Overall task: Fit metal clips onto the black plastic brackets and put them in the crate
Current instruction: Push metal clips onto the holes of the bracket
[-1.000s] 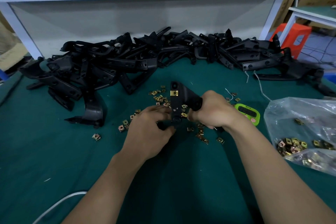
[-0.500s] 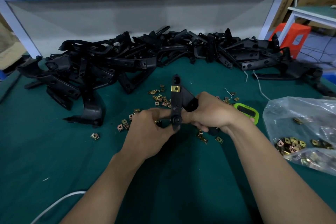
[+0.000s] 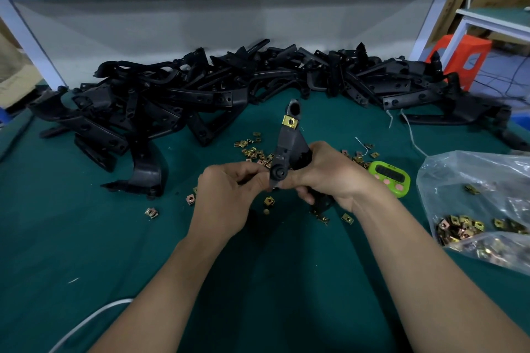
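The black bracket [image 3: 288, 143] is held above the counter [image 3: 86, 252], gripped by curled fingers of the left hand [image 3: 226, 198] and right hand [image 3: 329, 175]; its lower end is hidden behind them. A clip [image 3: 290, 122] is fitted near its top.

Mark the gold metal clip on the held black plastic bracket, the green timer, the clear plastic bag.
gold metal clip [image 3: 290, 122]: head view, front face.
green timer [image 3: 387, 171]: head view, dark display.
clear plastic bag [image 3: 459, 169]: head view, bare upper film.

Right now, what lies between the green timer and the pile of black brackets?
A few loose brass-coloured metal clips and a white wire scrap, on green cloth, in the head view.
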A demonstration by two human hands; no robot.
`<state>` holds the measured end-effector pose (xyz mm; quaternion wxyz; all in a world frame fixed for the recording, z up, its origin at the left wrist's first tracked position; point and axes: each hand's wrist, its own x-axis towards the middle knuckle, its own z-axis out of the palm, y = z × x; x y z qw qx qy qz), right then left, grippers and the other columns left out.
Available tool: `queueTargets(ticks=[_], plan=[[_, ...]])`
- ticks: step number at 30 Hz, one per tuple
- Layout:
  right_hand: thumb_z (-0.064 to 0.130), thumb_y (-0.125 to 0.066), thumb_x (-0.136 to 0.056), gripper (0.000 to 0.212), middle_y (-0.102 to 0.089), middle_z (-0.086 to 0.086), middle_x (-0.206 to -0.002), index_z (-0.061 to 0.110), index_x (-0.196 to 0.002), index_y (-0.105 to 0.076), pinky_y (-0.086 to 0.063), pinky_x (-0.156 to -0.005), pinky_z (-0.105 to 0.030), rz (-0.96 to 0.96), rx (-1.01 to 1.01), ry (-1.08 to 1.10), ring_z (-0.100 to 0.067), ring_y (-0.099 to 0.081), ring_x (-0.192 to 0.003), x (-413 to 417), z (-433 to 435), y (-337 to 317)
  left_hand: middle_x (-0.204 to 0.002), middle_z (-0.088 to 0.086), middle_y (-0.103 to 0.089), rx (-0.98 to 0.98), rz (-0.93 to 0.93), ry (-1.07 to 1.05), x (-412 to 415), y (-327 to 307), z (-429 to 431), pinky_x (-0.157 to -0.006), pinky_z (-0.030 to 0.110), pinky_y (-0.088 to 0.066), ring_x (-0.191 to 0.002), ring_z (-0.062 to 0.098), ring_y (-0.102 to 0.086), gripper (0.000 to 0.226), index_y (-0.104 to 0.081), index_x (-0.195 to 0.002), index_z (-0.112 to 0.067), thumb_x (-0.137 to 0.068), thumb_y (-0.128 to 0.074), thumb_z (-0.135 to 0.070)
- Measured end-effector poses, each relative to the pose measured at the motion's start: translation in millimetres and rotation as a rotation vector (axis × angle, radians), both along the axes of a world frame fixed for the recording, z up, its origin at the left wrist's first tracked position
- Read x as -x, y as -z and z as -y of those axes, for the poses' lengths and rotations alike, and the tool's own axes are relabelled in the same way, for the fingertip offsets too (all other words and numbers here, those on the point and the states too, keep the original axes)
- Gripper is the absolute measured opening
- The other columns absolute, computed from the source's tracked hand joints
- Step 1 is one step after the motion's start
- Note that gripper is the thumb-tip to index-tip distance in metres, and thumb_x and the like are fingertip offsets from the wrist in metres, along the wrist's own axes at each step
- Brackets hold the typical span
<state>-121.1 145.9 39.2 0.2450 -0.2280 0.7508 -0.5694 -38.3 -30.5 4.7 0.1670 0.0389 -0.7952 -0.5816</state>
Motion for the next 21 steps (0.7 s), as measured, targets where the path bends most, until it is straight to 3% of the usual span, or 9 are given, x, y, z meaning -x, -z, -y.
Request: queueTargets(ticks=[3,5,10,13,18,21], plan=[[-0.001,-0.081,-0.077,0.009,-0.067,-0.03,-0.076,0.001,-0.079,-0.072,-0.04,-0.045,-0.029,-0.077,0.036,0.047,-0.024,-0.045,-0.049,-2,3,0,-0.077,-0.009,-0.078,-0.04,-0.014,0.024,0,-1,-1,-0.068,0.013,-0.052,-0.073,0.002,-0.071,0.009,-0.08,-0.079,-0.031,-0.086,-0.078,-0.026],[-0.004,-0.08,-0.075,0.01,-0.062,-0.025,-0.064,-0.002,-0.077,-0.07,-0.038,-0.046,-0.028,-0.121,0.018,0.059,-0.023,-0.044,-0.045,-4,6,0,-0.081,-0.009,-0.079,-0.072,-0.023,0.063,0,-2,-2,-0.07,0.01,-0.052,-0.077,0.002,-0.073,0.016,-0.08,-0.082,-0.025,-0.088,-0.077,-0.011],[-0.003,-0.079,-0.075,0.013,-0.056,-0.006,-0.053,0.006,-0.073,-0.07,-0.037,-0.045,-0.027,-0.14,-0.012,0.091,-0.017,-0.043,-0.04,-6,10,0,-0.069,-0.006,-0.074,0.036,-0.029,0.069,-2,-5,-2,-0.063,0.012,-0.048,-0.066,0.001,-0.065,0.042,-0.073,-0.066,-0.037,-0.093,-0.07,-0.006],[0.004,-0.08,-0.073,0.018,-0.056,0.007,-0.047,0.018,-0.065,-0.07,-0.035,-0.048,-0.025,-0.214,-0.097,0.105,-0.008,-0.046,-0.039,-5,10,1,-0.064,-0.007,-0.069,0.127,-0.006,0.072,-3,-4,-4,-0.056,0.011,-0.041,-0.058,0.0,-0.057,0.041,-0.068,-0.063,-0.029,-0.095,-0.065,-0.002],[0.01,-0.08,-0.071,0.009,-0.064,0.001,-0.057,0.013,-0.072,-0.072,-0.038,-0.051,-0.028,-0.296,-0.159,0.083,-0.008,-0.051,-0.047,-4,12,3,-0.052,-0.012,-0.059,0.204,0.025,0.062,-4,-1,-3,-0.046,0.01,-0.034,-0.047,0.001,-0.05,0.031,-0.063,-0.065,-0.003,-0.095,-0.06,0.002],[0.014,-0.081,-0.068,0.01,-0.068,-0.002,-0.065,0.017,-0.07,-0.071,-0.047,-0.058,-0.037,-0.354,-0.196,0.08,-0.018,-0.056,-0.057,-3,12,5,-0.056,-0.003,-0.057,0.279,0.006,0.092,-5,-2,-3,-0.046,0.009,-0.033,-0.047,0.002,-0.046,0.036,-0.06,-0.062,-0.01,-0.091,-0.056,0.01]])
